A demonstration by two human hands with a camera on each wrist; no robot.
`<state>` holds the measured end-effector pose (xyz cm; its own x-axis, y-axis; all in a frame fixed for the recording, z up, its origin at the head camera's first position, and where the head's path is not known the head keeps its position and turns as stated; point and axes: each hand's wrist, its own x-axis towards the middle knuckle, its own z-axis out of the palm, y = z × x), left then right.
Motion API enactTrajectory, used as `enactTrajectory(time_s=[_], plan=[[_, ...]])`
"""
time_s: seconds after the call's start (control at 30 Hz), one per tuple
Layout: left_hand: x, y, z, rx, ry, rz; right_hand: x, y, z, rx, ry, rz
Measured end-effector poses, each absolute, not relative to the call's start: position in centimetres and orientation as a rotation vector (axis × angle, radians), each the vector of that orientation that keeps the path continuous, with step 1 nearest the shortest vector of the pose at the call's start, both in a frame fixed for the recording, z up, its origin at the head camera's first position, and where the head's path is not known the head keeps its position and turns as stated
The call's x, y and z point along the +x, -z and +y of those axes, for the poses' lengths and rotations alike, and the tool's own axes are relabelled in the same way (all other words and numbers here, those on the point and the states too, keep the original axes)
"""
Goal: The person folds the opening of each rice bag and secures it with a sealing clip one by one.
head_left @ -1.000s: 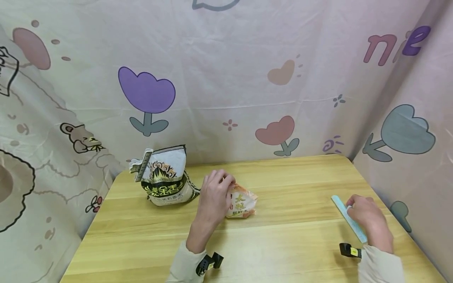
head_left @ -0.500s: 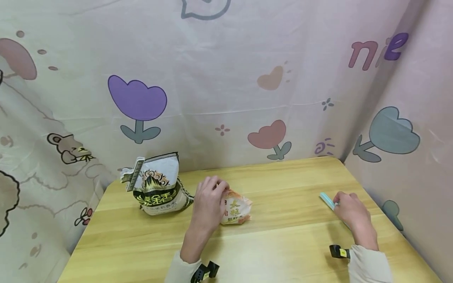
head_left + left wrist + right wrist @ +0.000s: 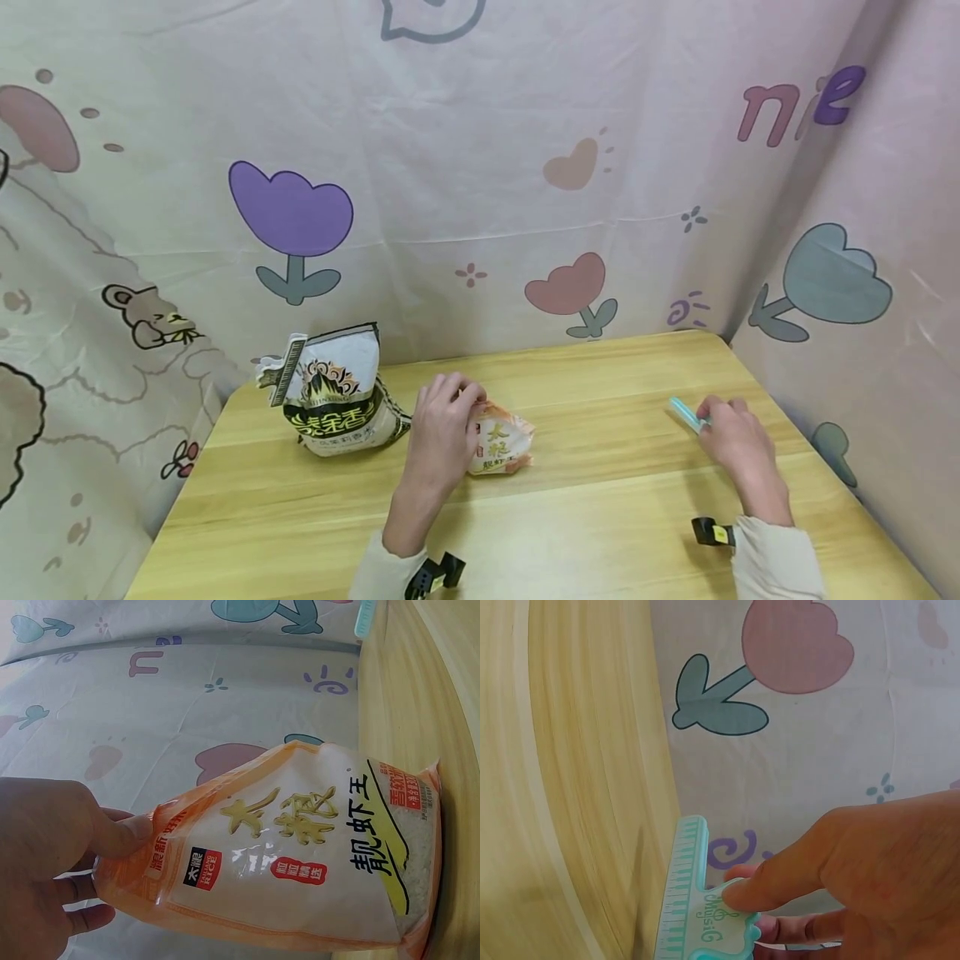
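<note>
My left hand (image 3: 444,433) pinches the gathered orange top of a small rice bag (image 3: 501,442), which stands on the table. In the left wrist view the bag (image 3: 292,847) shows gold and black lettering, with white rice visible through its lower corner. On the right, my right hand (image 3: 738,437) holds a teal sealing clip (image 3: 684,413) between thumb and fingers. The right wrist view shows the clip (image 3: 684,889) with a piano-key pattern along its bar and the thumb on its handle. Its far end runs out of that view.
A larger white and black rice bag (image 3: 337,392) stands at the back left, its folded top held by another clip (image 3: 287,369). The wooden table (image 3: 592,517) is bordered behind by a patterned cloth (image 3: 450,167).
The right hand has picked the teal clip up from the table and turned it, shifting slightly left. The left hand keeps its grip on the rice bag. The head view has shifted a little.
</note>
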<state>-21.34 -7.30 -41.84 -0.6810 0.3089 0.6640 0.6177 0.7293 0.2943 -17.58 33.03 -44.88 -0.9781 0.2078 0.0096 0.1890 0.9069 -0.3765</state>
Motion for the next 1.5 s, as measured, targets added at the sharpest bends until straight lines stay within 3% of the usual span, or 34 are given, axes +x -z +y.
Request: enactTrajectory(time_s=[1.5], plan=[[-21.4,41.9,-7.3,-0.703,0.714,-2.334,-17.6,43.6,30.9,-0.221,-0.560,-2.890]])
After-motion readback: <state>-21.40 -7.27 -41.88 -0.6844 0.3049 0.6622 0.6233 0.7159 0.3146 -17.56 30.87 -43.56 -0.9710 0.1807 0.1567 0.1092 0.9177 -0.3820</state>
